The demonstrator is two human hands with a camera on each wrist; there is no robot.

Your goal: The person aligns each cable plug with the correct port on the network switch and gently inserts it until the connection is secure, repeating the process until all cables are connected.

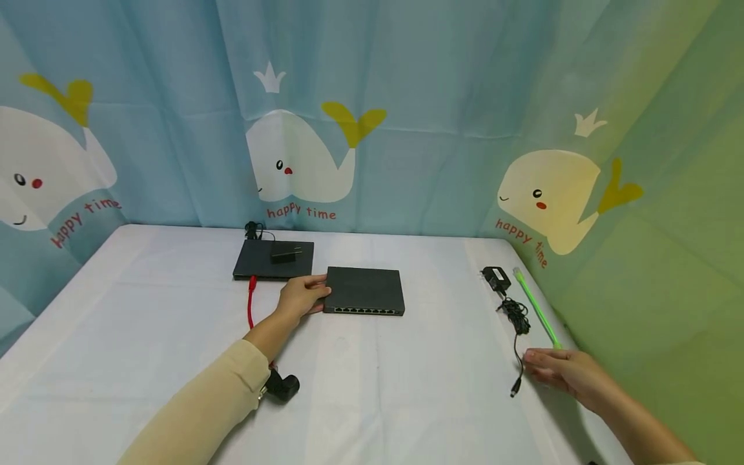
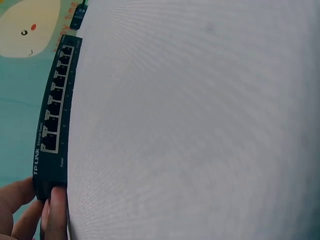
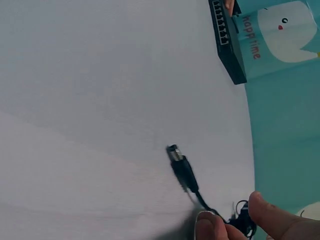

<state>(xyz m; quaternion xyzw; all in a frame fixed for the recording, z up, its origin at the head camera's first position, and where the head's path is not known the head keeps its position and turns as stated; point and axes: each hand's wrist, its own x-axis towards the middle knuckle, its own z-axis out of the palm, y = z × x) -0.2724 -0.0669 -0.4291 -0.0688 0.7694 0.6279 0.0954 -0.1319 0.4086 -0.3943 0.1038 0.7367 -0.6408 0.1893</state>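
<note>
My left hand (image 1: 299, 298) grips the left edge of a black TP-LINK Ethernet switch (image 1: 365, 290), thumb on one face and fingers on the other. Its row of ports (image 2: 56, 100) faces me. At the right side of the table, my right hand (image 1: 560, 369) is beside the thin cord of a black power adapter (image 1: 496, 279). The cord's barrel plug (image 3: 184, 172) points away from the fingers, and a gap shows between thumb and fingertips. Whether the fingertips touch the cord, I cannot tell. Farther up lies the coiled part of the cord (image 1: 516, 315).
Left of the switch, a flat black box (image 1: 247, 261) bears a small black adapter (image 1: 283, 253). A red cable (image 1: 250, 303) runs from its front edge toward my left forearm. A green stick (image 1: 537, 310) lies along the table's right edge. A printed curtain (image 1: 430, 161) hangs behind.
</note>
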